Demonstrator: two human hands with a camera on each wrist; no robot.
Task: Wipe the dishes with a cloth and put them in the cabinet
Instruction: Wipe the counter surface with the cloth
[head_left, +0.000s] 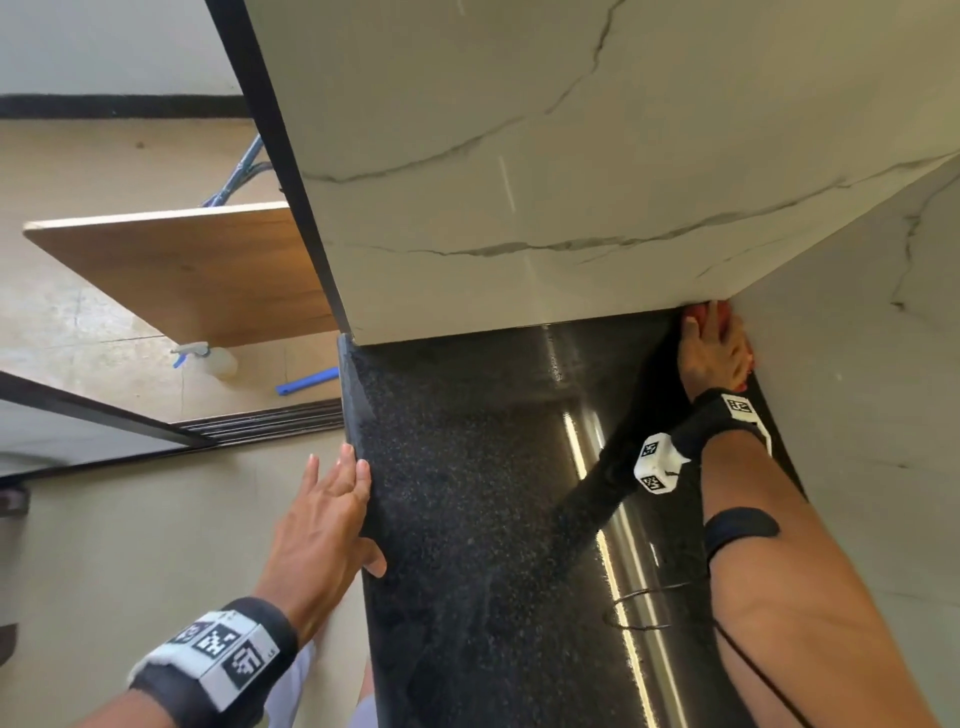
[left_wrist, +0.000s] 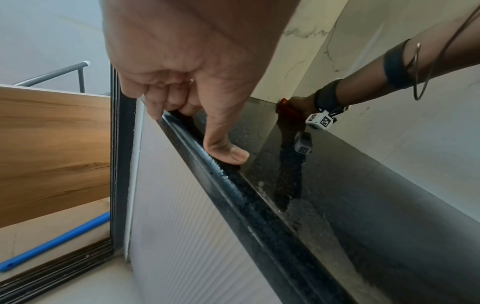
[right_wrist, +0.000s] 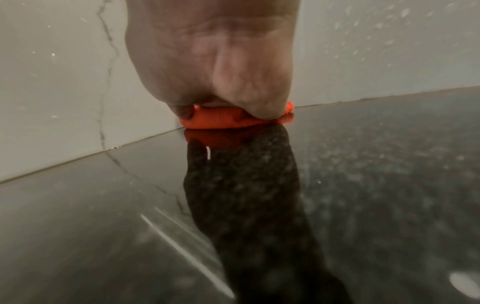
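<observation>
From the right wrist, the right hand (right_wrist: 210, 61) is bunched down over an orange cloth (right_wrist: 221, 121), pressing it onto the shiny black counter (right_wrist: 103, 205) right in the corner where two marbled white walls (right_wrist: 52, 92) meet. The head view gives away far less: only a sliver of orange shows past the fingertips, tucked under the edge of the white marbled panel (head_left: 519, 156) that juts over the counter. The left wrist view adds what neither of those has, the left hand (left_wrist: 187, 67) clasping the counter's front lip, thumb (left_wrist: 226, 148) flat on top and fingers curled over the edge.

The cloth sits wholly under the right hand, at the far back of the counter; the left hand is well apart from it, on the near front edge.

Most of the cloth is covered by the hand. On the floor to the left lie a blue stick (head_left: 306, 382) and a pale spray bottle (head_left: 218, 358), both partly cut off by a wooden board (head_left: 182, 265).
</observation>
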